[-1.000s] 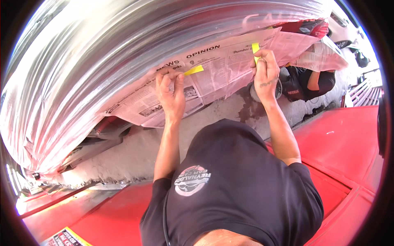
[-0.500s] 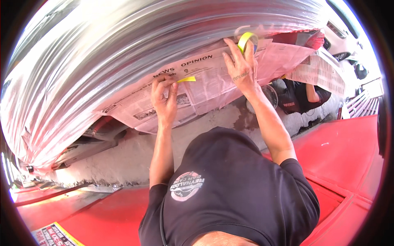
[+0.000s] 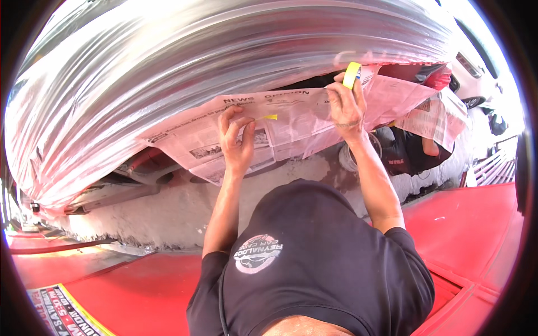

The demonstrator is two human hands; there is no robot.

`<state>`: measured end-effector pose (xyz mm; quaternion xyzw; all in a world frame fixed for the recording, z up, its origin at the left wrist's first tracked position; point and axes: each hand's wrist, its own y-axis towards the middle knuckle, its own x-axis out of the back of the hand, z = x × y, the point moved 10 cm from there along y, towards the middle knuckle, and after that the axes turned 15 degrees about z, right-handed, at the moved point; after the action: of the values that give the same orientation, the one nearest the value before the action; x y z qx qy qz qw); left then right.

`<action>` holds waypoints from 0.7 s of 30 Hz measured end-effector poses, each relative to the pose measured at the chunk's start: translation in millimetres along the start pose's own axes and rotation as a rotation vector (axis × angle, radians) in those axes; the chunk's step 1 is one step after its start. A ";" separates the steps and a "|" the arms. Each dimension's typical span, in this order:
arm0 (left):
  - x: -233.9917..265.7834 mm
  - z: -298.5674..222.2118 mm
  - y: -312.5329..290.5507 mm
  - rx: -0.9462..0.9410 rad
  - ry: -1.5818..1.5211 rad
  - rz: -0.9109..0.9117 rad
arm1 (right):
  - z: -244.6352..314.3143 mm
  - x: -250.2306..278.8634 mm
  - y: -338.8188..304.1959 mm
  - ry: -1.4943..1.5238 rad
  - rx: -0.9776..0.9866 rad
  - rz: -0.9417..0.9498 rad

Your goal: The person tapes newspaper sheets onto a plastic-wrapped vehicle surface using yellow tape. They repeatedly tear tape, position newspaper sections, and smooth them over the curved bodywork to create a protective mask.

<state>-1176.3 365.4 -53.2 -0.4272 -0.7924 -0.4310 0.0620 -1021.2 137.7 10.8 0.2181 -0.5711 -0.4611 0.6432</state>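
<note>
A newspaper sheet [image 3: 291,126] hangs along the lower edge of plastic sheeting draped over a vehicle. In front of the sheet is my left hand [image 3: 237,143], its thumb and forefinger pinching a short strip of yellow masking tape [image 3: 270,117] whose free end points right. Farther right, my right hand [image 3: 348,112] grips a roll of yellow masking tape [image 3: 352,75] at its fingertips, close to the top edge of the newspaper. Between the plastic and the paper, a dark gap shows to the left of the roll.
Clear plastic sheeting [image 3: 224,56] covers the vehicle above. At the right, a co-worker in dark clothing [image 3: 412,154] is partly hidden behind another newspaper sheet [image 3: 434,117], beside a bucket [image 3: 347,158]. Red panels [image 3: 151,294] lie behind me, and a white car [image 3: 468,75] stands far right.
My right hand has moved slightly right and down with the tape roll, which is turned more edge-on. The newspaper's top edge has dropped from the plastic, widening the dark gap. The left hand keeps the strip.
</note>
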 end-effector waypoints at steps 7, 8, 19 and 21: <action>4.2 -6.6 -1.1 -0.031 0.056 -0.046 | 1.7 12.3 19.3 -0.021 0.034 -0.040; 6.5 -7.7 0.4 -0.041 0.072 -0.053 | 2.9 11.5 22.9 -0.050 0.030 -0.025; 11.1 -5.9 18.9 0.020 0.100 -0.026 | -28.2 24.4 27.6 -0.032 -0.265 0.280; 11.4 -8.8 19.7 0.041 0.088 -0.028 | -42.3 30.6 25.3 -0.015 -0.245 0.375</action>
<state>-1171.4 371.3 -30.0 -0.3951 -0.8035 -0.4339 0.0995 -975.3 113.6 36.9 0.0248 -0.5460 -0.4010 0.7351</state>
